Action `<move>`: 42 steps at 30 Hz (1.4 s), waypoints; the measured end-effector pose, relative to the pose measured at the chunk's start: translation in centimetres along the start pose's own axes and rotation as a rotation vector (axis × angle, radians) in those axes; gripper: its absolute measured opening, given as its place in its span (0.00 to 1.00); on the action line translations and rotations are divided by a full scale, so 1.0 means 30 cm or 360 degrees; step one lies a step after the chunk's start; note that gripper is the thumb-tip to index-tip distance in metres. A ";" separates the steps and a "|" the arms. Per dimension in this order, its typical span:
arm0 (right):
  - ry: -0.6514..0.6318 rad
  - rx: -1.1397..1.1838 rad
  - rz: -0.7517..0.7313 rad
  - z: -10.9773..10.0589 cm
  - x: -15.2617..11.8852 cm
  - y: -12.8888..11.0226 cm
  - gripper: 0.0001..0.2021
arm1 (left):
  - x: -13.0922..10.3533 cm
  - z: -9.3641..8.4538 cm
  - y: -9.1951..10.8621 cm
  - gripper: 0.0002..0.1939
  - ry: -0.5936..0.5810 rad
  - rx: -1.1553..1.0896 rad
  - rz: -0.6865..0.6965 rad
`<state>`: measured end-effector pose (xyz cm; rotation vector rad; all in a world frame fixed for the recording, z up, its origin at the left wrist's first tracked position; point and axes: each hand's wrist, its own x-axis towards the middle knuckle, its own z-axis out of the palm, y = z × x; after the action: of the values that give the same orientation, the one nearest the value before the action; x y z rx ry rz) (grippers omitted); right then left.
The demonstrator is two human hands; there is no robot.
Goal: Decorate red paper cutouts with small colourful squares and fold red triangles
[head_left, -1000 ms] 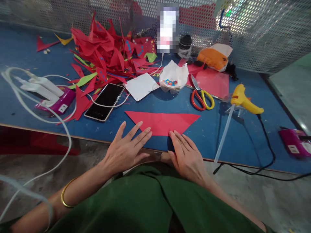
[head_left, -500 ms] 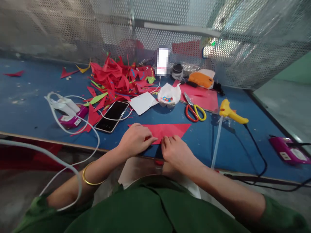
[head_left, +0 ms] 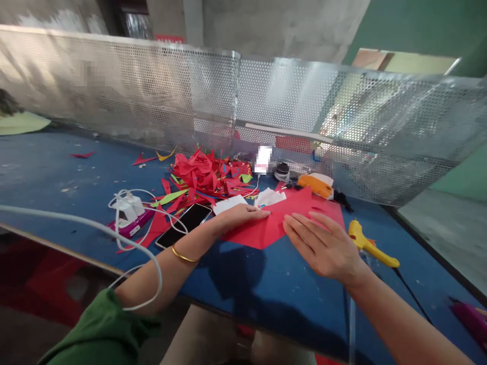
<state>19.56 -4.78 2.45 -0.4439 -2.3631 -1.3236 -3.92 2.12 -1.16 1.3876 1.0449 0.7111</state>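
Observation:
A folded red paper [head_left: 262, 230] is lifted above the blue table, between my two hands. My left hand [head_left: 243, 215] is at its left part, thumb and fingers pressed together on the paper. My right hand [head_left: 327, 246] is at the right with its fingers stretched out, the fingertips beside or against the paper; contact is hard to tell. Behind the paper, a white crumpled tissue holder [head_left: 269, 197] shows in part. Another red sheet [head_left: 335, 213] lies behind my right hand. The scissors are hidden.
Red paper scraps [head_left: 198, 172] are heaped at the back left. A black phone [head_left: 186, 223] and a purple power strip [head_left: 135, 224] with white cables lie left. A yellow glue gun [head_left: 371, 246] rests at right. A perforated metal screen [head_left: 182, 91] stands behind the table [head_left: 125, 263].
The view has tilted up. The red paper has been raised off the table and turned. My right hand has opened and moved right; my left hand still grips the paper.

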 end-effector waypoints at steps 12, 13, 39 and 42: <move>0.0153 0.0096 -0.0267 0.161 -0.035 0.040 0.13 | 0.013 -0.053 -0.054 0.20 -0.0157 -0.0742 -0.0299; 0.0181 0.0113 -0.0272 0.165 -0.039 0.040 0.12 | 0.011 -0.052 -0.053 0.19 -0.0146 -0.0679 -0.0312; 0.0022 0.2610 0.2701 0.245 0.054 -0.062 0.18 | -0.016 0.066 -0.054 0.04 0.0256 -0.0726 -0.0249; 0.0063 0.2534 0.2591 0.252 0.044 -0.050 0.17 | -0.018 0.066 -0.054 0.05 0.0258 -0.0735 -0.0285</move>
<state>16.34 1.07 -1.60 -1.1633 -1.3223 1.1187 -2.65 0.61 -2.88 0.8405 1.0353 0.8765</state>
